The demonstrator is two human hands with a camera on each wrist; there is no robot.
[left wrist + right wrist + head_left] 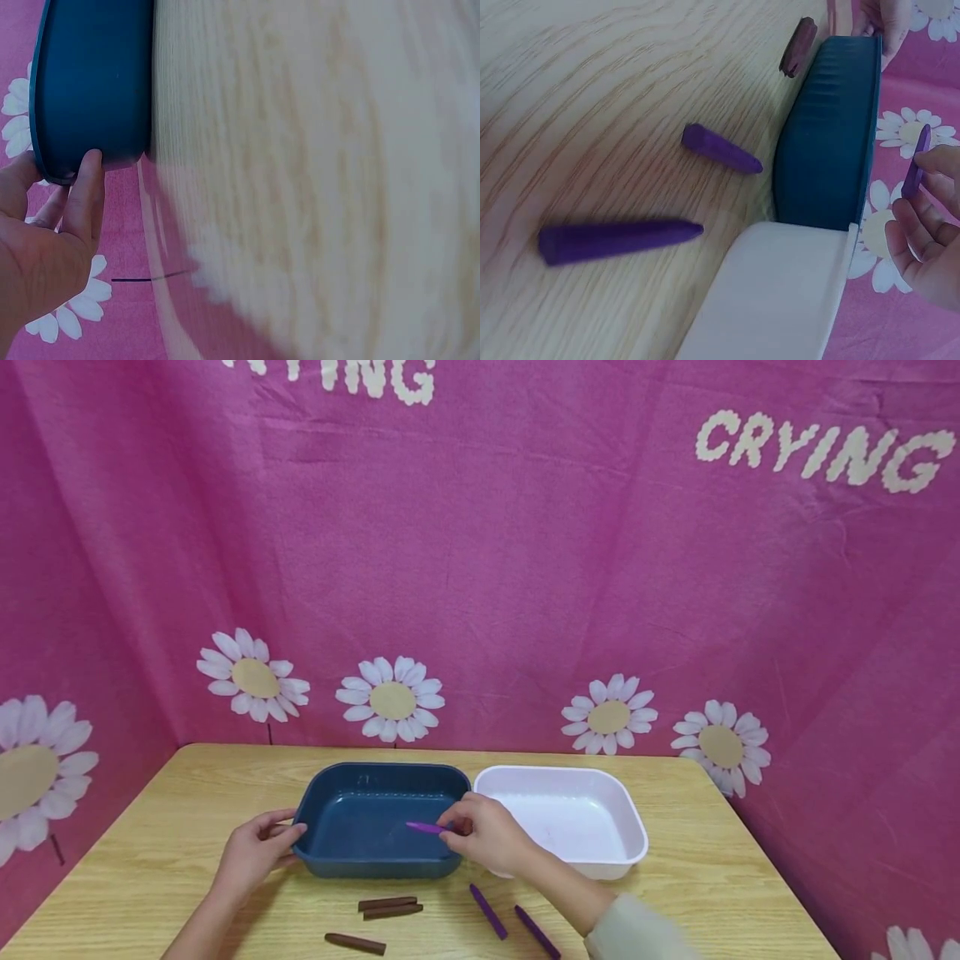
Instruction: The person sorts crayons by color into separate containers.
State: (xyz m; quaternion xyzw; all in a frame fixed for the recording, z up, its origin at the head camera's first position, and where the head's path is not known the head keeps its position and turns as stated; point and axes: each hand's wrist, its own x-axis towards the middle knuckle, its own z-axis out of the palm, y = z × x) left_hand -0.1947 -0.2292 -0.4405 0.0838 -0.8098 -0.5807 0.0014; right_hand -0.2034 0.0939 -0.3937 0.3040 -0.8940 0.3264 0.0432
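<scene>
My right hand (491, 835) pinches a purple crayon (425, 827) over the right end of a dark blue tray (378, 867). In the right wrist view, the held crayon (916, 161) sits between thumb and fingertips, above the rim. At the tray's left end, my left hand (251, 856) grips the rim, thumb on top. The left wrist view has that hand's fingers (88, 176) against the outer wall. Two more purple crayons, one (488, 912) beside the other (537, 932), lie on the table in front of the trays.
A white tray (633, 827) stands against the blue one's right side. Two brown crayons (393, 912) lie side by side before the blue tray, with a third brown crayon (356, 943) nearer. A pink flowered cloth (480, 568) hangs behind the wooden table (705, 877).
</scene>
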